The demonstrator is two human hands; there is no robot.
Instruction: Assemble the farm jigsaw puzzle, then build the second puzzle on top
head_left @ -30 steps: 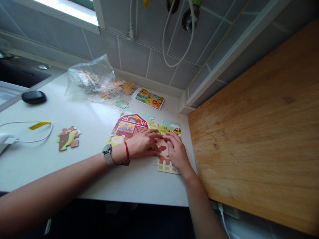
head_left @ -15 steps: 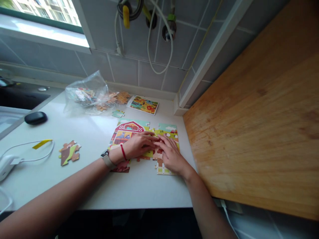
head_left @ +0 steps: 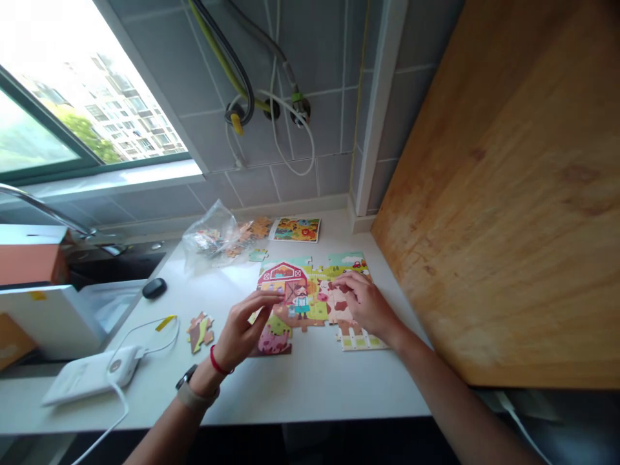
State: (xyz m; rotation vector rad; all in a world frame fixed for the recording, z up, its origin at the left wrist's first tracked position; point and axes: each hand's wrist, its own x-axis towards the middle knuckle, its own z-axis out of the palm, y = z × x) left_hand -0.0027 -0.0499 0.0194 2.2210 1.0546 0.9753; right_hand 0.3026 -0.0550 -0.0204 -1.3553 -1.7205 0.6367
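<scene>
A partly joined farm jigsaw (head_left: pixel 317 303) lies on the white counter (head_left: pixel 310 387), showing a red barn, a farmer, a cow and a pig. Gaps show along its top and bottom edges. Over its left side hovers my left hand (head_left: pixel 247 323), fingers apart and holding nothing. My right hand (head_left: pixel 365 302) rests at the cow on the right side, its fingers bent and partly hidden; whether they grip a piece cannot be made out. Joined loose pieces (head_left: pixel 199 332) lie to the left, and a pale green piece (head_left: pixel 258 255) sits above the barn.
Behind the jigsaw are a clear plastic bag (head_left: pixel 210 239) of pieces and a picture card (head_left: pixel 296 230). A black mouse (head_left: pixel 154 288), a white power strip (head_left: pixel 92 374) with cables and a sink (head_left: pixel 121 271) are at left. A wooden panel (head_left: pixel 508 226) stands at right.
My left hand has lifted and drawn back left, away from my right hand, uncovering the farmer and cow. My right hand stays over the right side. The view has shifted left and up.
</scene>
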